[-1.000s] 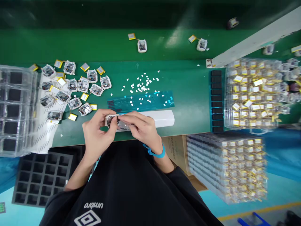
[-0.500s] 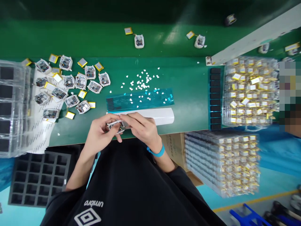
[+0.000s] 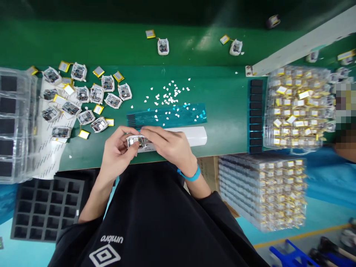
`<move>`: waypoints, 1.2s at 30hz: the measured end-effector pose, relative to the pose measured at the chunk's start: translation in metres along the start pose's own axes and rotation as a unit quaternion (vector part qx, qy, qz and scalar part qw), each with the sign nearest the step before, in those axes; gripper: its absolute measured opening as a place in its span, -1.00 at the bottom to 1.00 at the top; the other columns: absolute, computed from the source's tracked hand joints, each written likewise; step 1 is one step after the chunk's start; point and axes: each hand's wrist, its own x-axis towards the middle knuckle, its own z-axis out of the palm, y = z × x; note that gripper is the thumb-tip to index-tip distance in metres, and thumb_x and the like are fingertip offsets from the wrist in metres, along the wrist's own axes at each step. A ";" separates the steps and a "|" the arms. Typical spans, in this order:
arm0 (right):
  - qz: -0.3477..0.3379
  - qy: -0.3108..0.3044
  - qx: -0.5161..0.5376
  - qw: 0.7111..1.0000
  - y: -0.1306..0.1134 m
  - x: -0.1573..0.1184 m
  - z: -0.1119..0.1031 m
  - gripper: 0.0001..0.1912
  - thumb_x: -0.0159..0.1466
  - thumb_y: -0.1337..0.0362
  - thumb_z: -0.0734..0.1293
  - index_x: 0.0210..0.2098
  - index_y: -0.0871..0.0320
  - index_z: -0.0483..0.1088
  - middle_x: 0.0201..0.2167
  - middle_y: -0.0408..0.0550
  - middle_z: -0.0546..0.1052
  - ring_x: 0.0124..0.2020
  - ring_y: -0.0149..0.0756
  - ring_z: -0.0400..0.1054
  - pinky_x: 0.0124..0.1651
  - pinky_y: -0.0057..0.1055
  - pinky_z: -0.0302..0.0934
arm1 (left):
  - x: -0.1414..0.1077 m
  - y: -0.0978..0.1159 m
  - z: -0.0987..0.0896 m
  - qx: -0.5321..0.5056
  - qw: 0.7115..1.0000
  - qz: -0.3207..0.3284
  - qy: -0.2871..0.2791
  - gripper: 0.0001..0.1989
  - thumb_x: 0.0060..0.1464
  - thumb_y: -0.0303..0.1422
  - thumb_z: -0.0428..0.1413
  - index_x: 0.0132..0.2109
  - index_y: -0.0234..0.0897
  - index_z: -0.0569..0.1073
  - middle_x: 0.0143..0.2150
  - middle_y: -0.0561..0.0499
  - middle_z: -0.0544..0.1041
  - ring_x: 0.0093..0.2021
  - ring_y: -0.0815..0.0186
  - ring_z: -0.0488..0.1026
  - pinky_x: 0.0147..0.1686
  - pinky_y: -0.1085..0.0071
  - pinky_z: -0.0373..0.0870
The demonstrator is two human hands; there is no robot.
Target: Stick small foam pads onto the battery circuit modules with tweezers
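Between my hands is a small white device housing [image 3: 132,142] with its circuit board exposed. My left hand [image 3: 118,148] is closed around its left side, thumb lying across the board. My right hand [image 3: 169,144] bends over the right end, its fingertips at the upper right corner. Its thumb is hidden, and so is any small part beneath those fingers. Just under the hands lies a white sheet [image 3: 196,136] with a curled end. Beyond it is a blue film strip [image 3: 180,114], with many small white pieces [image 3: 170,99] scattered on and behind it.
Several open housings [image 3: 96,93] with yellow-edged batteries [image 3: 98,109] lie on the left, beside clear trays [image 3: 16,126]. To the right are a strip of black pads [image 3: 256,115] and stacked battery trays [image 3: 294,107]. A person's blue sleeve [image 3: 325,178] shows at far right.
Both hands have moved slightly up, away from my body, with the housing. It now lies more level, and more of its board shows. My right wrist has shifted a little to the right.
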 end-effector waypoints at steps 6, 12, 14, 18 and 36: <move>-0.016 0.015 -0.023 0.999 -0.002 -0.010 -0.003 -0.58 0.53 0.52 0.23 0.24 0.13 0.54 0.08 -0.09 0.76 -0.07 -0.40 0.70 -0.19 -0.54 0.54 | -0.004 -0.001 -0.001 0.033 0.999 0.030 0.021 -0.73 0.19 -0.25 0.43 -0.13 -0.22 0.51 -0.47 0.13 0.51 -0.64 0.48 0.32 -0.63 0.54 0.29; -0.042 -0.015 -0.051 0.998 -0.001 -0.014 -0.007 -0.60 0.52 0.48 0.26 0.21 0.07 0.57 0.10 -0.12 0.75 -0.12 -0.39 0.71 -0.20 -0.51 0.54 | -0.005 0.001 0.002 0.054 0.998 0.026 0.021 -0.68 0.18 -0.20 0.43 -0.12 -0.22 0.48 -0.46 0.14 0.50 -0.63 0.49 0.30 -0.64 0.55 0.24; -0.055 -0.009 -0.059 0.997 -0.003 -0.014 -0.005 -0.62 0.54 0.45 0.24 0.21 0.10 0.58 0.10 -0.09 0.75 -0.14 -0.39 0.71 -0.20 -0.50 0.55 | -0.006 0.001 0.003 0.060 0.998 0.009 0.009 -0.68 0.16 -0.26 0.42 -0.09 -0.20 0.46 -0.47 0.15 0.52 -0.63 0.47 0.32 -0.61 0.55 0.29; -0.061 -0.014 -0.033 0.997 -0.006 -0.014 -0.003 -0.58 0.55 0.46 0.20 0.23 0.11 0.58 0.14 -0.03 0.74 -0.09 -0.36 0.72 -0.17 -0.49 0.58 | -0.010 0.001 0.006 0.068 0.998 -0.011 -0.004 -0.68 0.14 -0.36 0.40 -0.07 -0.17 0.42 -0.47 0.16 0.56 -0.60 0.44 0.40 -0.58 0.55 0.35; -0.089 -0.030 -0.099 0.991 -0.013 -0.004 -0.019 -0.65 0.57 0.45 0.21 0.14 0.21 0.60 0.09 0.03 0.75 -0.26 -0.36 0.69 -0.34 -0.46 0.50 | -0.019 -0.006 0.009 0.137 0.989 0.046 0.035 -0.79 0.39 -0.21 0.25 -0.16 -0.21 0.45 -0.38 0.09 0.60 -0.52 0.43 0.49 -0.56 0.53 0.33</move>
